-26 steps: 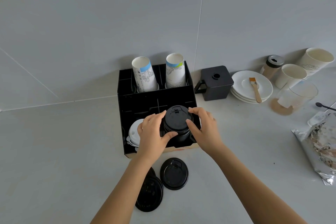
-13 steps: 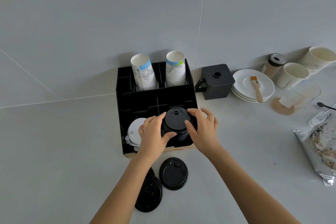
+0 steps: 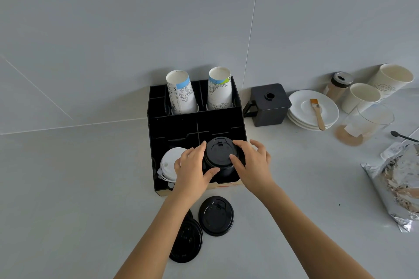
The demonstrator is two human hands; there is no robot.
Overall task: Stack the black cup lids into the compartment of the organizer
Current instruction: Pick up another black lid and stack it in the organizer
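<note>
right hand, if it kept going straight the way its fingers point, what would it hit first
The right hand points left across the organizer, so the stack of black cup lids it already touches comes first. Beyond that is the left hand, though depth is hard to judge.

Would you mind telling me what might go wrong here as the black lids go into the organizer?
The stack of black lids, held between left hand and right hand, stands above its compartment in the organizer and may topple. The left hand may knock the adjacent white lids.
</note>
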